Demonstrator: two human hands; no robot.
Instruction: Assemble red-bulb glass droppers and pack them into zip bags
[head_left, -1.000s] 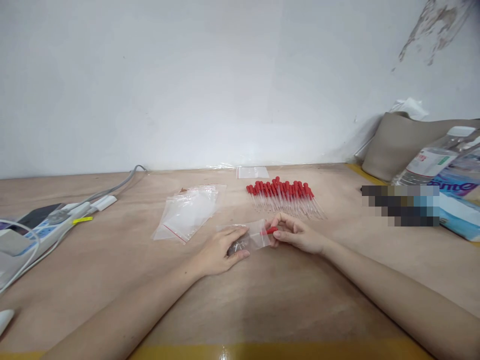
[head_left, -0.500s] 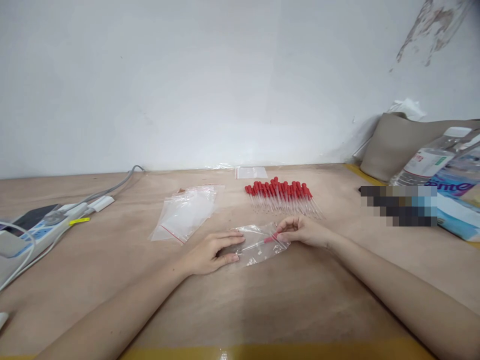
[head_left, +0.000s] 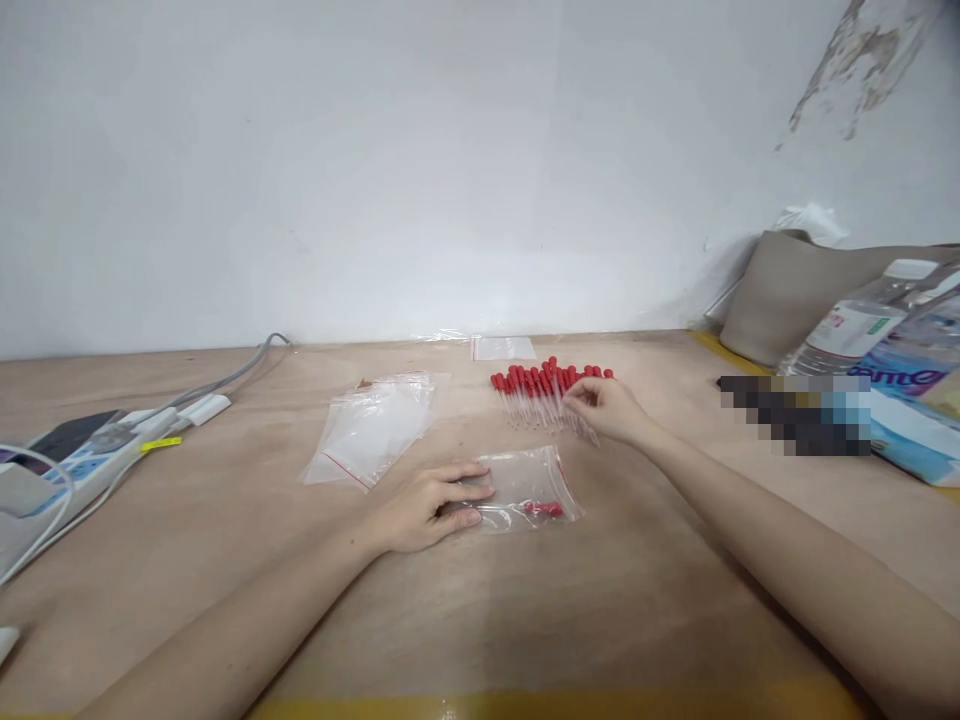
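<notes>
A small clear zip bag [head_left: 529, 480] lies flat on the wooden table [head_left: 480, 620] with a red-bulbed dropper [head_left: 541, 509] inside it. My left hand [head_left: 431, 505] rests on the bag's left end, fingers curled and pressing it down. My right hand [head_left: 606, 410] hovers over a row of several red-bulbed glass droppers [head_left: 536, 390] behind the bag, fingers bent over the droppers' thin ends; whether it grips one I cannot make out.
A pile of empty zip bags [head_left: 375, 425] lies left of the droppers, one more bag [head_left: 502, 347] by the wall. A power strip with cables [head_left: 90, 450] sits far left. At right stand a grey bag [head_left: 802, 285], a water bottle [head_left: 862, 320] and packets [head_left: 915, 420].
The dropper has gone fully into the bag and my right hand has let go of it. That hand moved back and up to the row of droppers. My left hand stayed on the bag.
</notes>
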